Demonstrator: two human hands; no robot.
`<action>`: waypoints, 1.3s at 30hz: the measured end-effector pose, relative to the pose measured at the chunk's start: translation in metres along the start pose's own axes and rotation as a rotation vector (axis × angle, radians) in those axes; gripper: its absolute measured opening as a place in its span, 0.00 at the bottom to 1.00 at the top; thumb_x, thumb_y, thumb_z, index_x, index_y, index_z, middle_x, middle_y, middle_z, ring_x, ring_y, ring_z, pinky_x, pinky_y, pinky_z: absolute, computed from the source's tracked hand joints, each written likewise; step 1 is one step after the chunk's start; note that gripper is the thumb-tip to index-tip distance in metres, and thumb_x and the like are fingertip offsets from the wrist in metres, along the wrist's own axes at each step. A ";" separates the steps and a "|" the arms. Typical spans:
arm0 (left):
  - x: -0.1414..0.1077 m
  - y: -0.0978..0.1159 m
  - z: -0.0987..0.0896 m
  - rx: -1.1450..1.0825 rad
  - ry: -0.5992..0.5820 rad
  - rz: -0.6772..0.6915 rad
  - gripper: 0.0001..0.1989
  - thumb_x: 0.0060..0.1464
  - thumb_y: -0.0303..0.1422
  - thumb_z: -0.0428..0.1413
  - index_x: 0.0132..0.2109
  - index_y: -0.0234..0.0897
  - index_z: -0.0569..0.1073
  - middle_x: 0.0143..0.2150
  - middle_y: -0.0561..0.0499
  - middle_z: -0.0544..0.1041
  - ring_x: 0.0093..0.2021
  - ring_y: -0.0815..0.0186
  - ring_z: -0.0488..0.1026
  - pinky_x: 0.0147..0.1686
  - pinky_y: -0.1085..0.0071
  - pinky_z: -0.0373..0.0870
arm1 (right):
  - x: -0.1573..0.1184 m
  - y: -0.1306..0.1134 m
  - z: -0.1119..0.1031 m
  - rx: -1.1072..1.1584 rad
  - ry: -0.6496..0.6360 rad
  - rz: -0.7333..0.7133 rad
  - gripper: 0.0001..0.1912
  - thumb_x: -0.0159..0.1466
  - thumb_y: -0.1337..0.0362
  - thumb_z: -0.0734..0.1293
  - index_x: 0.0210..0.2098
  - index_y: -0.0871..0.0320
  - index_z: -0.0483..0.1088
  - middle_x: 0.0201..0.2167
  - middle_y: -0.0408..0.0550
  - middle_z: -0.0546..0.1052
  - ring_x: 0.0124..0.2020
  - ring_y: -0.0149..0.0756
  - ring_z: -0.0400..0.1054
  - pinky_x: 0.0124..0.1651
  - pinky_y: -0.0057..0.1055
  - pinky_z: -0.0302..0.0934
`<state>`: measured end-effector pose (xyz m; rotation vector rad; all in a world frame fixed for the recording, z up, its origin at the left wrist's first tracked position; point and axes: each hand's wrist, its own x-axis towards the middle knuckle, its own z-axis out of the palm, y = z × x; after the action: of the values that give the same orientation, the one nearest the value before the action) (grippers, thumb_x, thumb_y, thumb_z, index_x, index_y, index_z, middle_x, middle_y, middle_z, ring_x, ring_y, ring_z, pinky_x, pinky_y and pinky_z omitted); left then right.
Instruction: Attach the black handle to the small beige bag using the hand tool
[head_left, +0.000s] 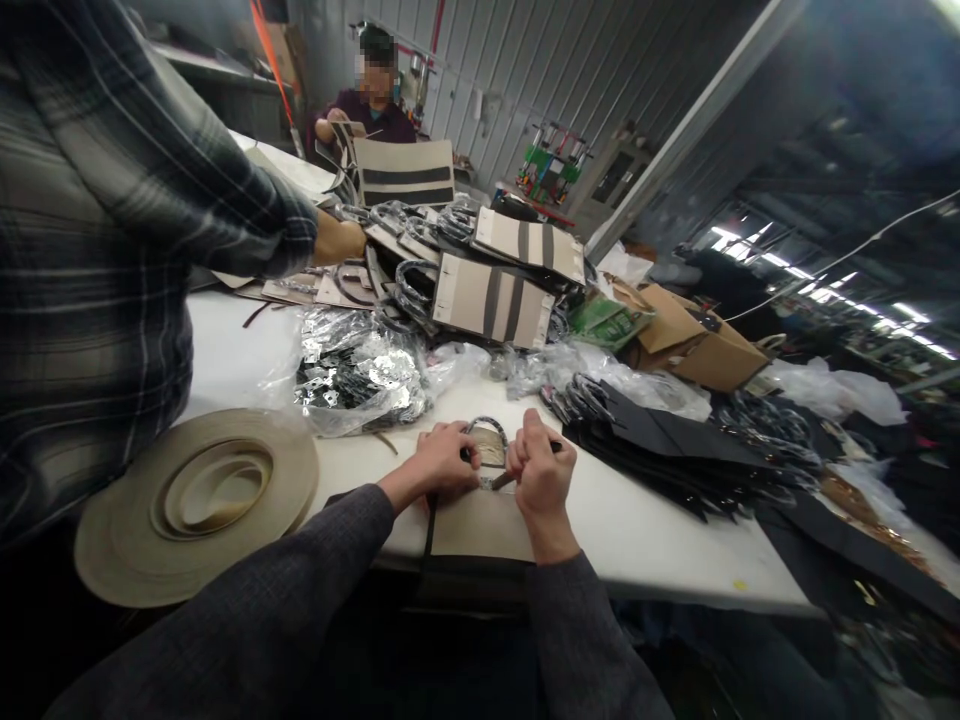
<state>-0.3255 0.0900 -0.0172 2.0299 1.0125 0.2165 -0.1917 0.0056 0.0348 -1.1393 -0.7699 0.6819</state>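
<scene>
A beige panel with a dark band lies at the table's near edge, under both my hands. At its far end a wrapped loop handle stands up between them. My left hand is closed at the left foot of the loop, its fingertips on something dark and small. On the right, my right hand is wrapped round a tool with a dark handle, whose thin end points left to the foot of the loop. The tool's tip is too small to make out.
A large strap roll lies at the left, near a plastic bag of metal parts. Beige bag panels are piled behind, where a person's hand reaches in. Black bags lie at the right. Another person sits at the back.
</scene>
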 end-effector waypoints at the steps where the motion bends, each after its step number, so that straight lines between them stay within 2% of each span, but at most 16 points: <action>1: -0.001 0.000 0.000 -0.002 0.002 0.001 0.14 0.44 0.37 0.73 0.41 0.48 0.86 0.80 0.50 0.63 0.78 0.39 0.58 0.75 0.42 0.56 | -0.001 0.001 0.001 -0.037 -0.007 -0.011 0.35 0.70 0.43 0.77 0.20 0.52 0.55 0.14 0.33 0.53 0.14 0.24 0.46 0.18 0.31 0.37; 8: 0.000 0.009 -0.004 0.045 -0.020 -0.028 0.14 0.44 0.37 0.73 0.41 0.47 0.84 0.75 0.50 0.69 0.76 0.41 0.60 0.73 0.45 0.60 | -0.006 0.008 0.001 -0.174 0.001 -0.077 0.35 0.72 0.41 0.73 0.21 0.52 0.56 0.14 0.34 0.55 0.15 0.25 0.48 0.20 0.33 0.40; 11: -0.004 0.016 -0.004 0.075 0.004 -0.052 0.22 0.43 0.35 0.72 0.48 0.46 0.82 0.72 0.46 0.70 0.72 0.44 0.66 0.70 0.47 0.65 | -0.006 0.007 -0.002 -0.153 -0.002 -0.080 0.35 0.71 0.41 0.75 0.21 0.52 0.56 0.14 0.34 0.56 0.15 0.25 0.49 0.19 0.31 0.43; 14: -0.013 0.026 -0.005 0.153 0.068 -0.057 0.26 0.45 0.33 0.70 0.54 0.42 0.80 0.69 0.40 0.70 0.68 0.44 0.68 0.67 0.52 0.69 | -0.009 0.002 -0.006 -0.026 0.027 -0.076 0.36 0.70 0.41 0.75 0.21 0.52 0.55 0.15 0.32 0.53 0.15 0.24 0.47 0.19 0.30 0.43; 18: -0.026 0.043 -0.013 0.287 0.089 -0.067 0.21 0.49 0.36 0.69 0.52 0.39 0.82 0.63 0.35 0.71 0.66 0.41 0.68 0.66 0.54 0.69 | -0.018 -0.006 -0.016 0.134 0.093 -0.063 0.36 0.71 0.44 0.75 0.20 0.52 0.54 0.15 0.32 0.52 0.14 0.23 0.44 0.17 0.29 0.38; 22: -0.024 0.056 -0.018 0.446 0.060 -0.057 0.20 0.50 0.37 0.68 0.50 0.36 0.83 0.58 0.32 0.74 0.62 0.41 0.69 0.65 0.53 0.70 | -0.024 -0.010 -0.023 0.192 0.097 -0.039 0.36 0.70 0.45 0.76 0.19 0.53 0.55 0.15 0.32 0.52 0.14 0.23 0.43 0.17 0.29 0.37; 26: -0.018 0.065 -0.019 0.526 0.011 -0.087 0.22 0.46 0.39 0.71 0.48 0.34 0.83 0.58 0.31 0.74 0.62 0.40 0.70 0.64 0.54 0.71 | -0.024 -0.011 -0.027 0.233 0.092 -0.015 0.36 0.69 0.44 0.77 0.19 0.53 0.55 0.14 0.32 0.52 0.13 0.22 0.42 0.17 0.28 0.36; 30: -0.024 0.071 -0.022 0.482 0.016 -0.057 0.20 0.43 0.35 0.72 0.44 0.33 0.82 0.61 0.29 0.73 0.61 0.39 0.71 0.62 0.56 0.73 | -0.025 -0.014 -0.032 0.261 0.085 -0.012 0.37 0.69 0.43 0.77 0.19 0.53 0.55 0.14 0.32 0.52 0.13 0.22 0.42 0.17 0.28 0.36; 32: -0.029 0.072 -0.026 0.381 -0.026 -0.072 0.18 0.41 0.33 0.73 0.41 0.33 0.82 0.58 0.31 0.76 0.56 0.43 0.75 0.55 0.59 0.76 | -0.025 -0.014 -0.035 0.276 0.082 -0.014 0.37 0.69 0.43 0.77 0.19 0.53 0.54 0.14 0.32 0.52 0.13 0.22 0.42 0.17 0.28 0.35; 36: -0.034 0.071 -0.033 0.222 -0.129 -0.110 0.12 0.46 0.33 0.71 0.39 0.37 0.81 0.40 0.47 0.82 0.42 0.55 0.79 0.40 0.68 0.73 | -0.027 -0.012 -0.039 0.310 0.069 -0.007 0.37 0.70 0.44 0.76 0.19 0.53 0.54 0.15 0.32 0.51 0.14 0.22 0.41 0.18 0.29 0.35; 37: -0.035 0.070 -0.034 0.205 -0.138 -0.103 0.11 0.47 0.33 0.71 0.39 0.38 0.81 0.37 0.49 0.81 0.41 0.56 0.79 0.39 0.69 0.72 | -0.027 -0.011 -0.039 0.316 0.070 -0.004 0.37 0.70 0.44 0.76 0.19 0.53 0.54 0.15 0.32 0.51 0.14 0.22 0.41 0.18 0.29 0.34; 39: -0.035 0.067 -0.033 0.176 -0.121 -0.087 0.15 0.46 0.33 0.73 0.42 0.38 0.81 0.37 0.50 0.81 0.43 0.56 0.79 0.39 0.69 0.71 | -0.027 -0.011 -0.038 0.324 0.076 -0.002 0.37 0.70 0.44 0.76 0.19 0.53 0.54 0.15 0.32 0.51 0.14 0.22 0.42 0.18 0.29 0.34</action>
<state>-0.3250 0.0631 0.0608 2.1230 1.0723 -0.0425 -0.1747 -0.0393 0.0314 -0.8641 -0.5712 0.7279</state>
